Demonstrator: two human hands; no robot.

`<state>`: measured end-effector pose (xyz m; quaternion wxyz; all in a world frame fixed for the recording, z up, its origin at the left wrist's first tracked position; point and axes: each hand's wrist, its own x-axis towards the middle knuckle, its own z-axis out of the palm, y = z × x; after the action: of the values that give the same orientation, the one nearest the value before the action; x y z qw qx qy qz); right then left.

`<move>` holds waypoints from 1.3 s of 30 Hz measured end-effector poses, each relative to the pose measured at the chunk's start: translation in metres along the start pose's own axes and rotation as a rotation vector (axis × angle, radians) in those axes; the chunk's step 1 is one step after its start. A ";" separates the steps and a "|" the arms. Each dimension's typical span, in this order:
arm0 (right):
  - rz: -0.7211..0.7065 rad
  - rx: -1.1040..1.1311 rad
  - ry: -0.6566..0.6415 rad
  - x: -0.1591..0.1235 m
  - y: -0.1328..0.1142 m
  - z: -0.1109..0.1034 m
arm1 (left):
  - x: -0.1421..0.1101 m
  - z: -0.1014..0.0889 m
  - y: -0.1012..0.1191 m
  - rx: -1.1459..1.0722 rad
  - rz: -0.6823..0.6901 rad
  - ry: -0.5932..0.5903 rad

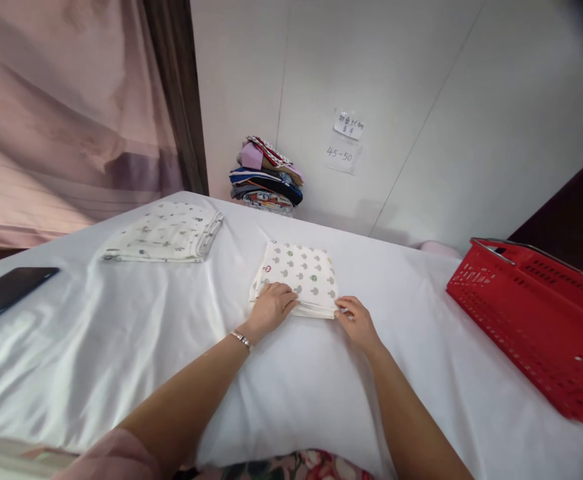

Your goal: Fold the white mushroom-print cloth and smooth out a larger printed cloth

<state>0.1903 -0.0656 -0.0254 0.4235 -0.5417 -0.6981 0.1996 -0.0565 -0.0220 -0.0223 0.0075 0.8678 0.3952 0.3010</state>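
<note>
A folded white cloth (311, 270) with grey tree-like prints and a few red and green marks lies in front of me on the white-covered table (171, 347). My left hand (272, 307) rests on its near left part, fingers bent together at the front edge. At the near right corner, my right hand (356, 322) pinches the cloth's edge between thumb and fingers. Farther left lies a second folded white cloth (164, 232) with small dark prints, touched by neither hand.
A red plastic basket (531, 320) stands on the right. A dark flat device (8, 290) lies at the left edge. Beyond the table is a stack of folded clothes (266, 177) by the wall, which bears paper signs (342, 157). A pink curtain (61, 113) hangs at left.
</note>
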 end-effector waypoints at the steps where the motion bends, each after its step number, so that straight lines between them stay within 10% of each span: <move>1: -0.007 0.001 -0.006 0.000 0.001 -0.001 | 0.000 0.000 0.000 -0.001 0.001 0.008; 39: 0.074 -0.432 -0.062 -0.009 -0.008 0.000 | 0.000 -0.003 0.000 -0.058 -0.012 -0.002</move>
<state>0.1859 -0.0771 -0.0228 0.2682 -0.6387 -0.7171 0.0773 -0.0584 -0.0225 -0.0205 0.0348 0.8652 0.3915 0.3113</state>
